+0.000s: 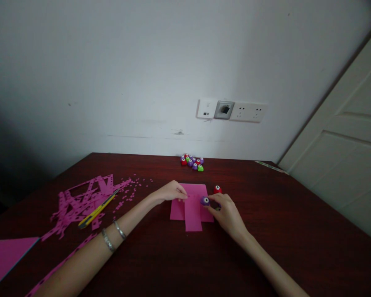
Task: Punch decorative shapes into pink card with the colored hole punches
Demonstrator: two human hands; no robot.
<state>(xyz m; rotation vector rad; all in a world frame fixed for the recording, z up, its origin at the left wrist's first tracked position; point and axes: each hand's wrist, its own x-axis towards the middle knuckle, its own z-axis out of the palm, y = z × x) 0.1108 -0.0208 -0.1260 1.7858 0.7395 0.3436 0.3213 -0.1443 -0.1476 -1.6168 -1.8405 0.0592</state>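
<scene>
My right hand (pixel 227 210) pinches a small purple craft punch (pixel 205 201) with a single eye on it, at the right side of a pink paper strip (pixel 193 216). The strip lies over a larger pink paper sheet (pixel 177 211) and juts past its near edge. My left hand (pixel 172 192) has its fingers pressed together on the strip's upper left edge. Just beyond my right hand stands a red one-eyed punch (pixel 217 189). A green one (pixel 218 208) is mostly hidden behind the right fingers.
Several red, purple and green punches (pixel 192 161) cluster by the wall. At left, a yellow utility knife (pixel 97 210) lies on punched pink paper scraps (pixel 77 206), with tiny paper bits (pixel 128 194) scattered beside them. Pink paper (pixel 9 258) covers the near left corner.
</scene>
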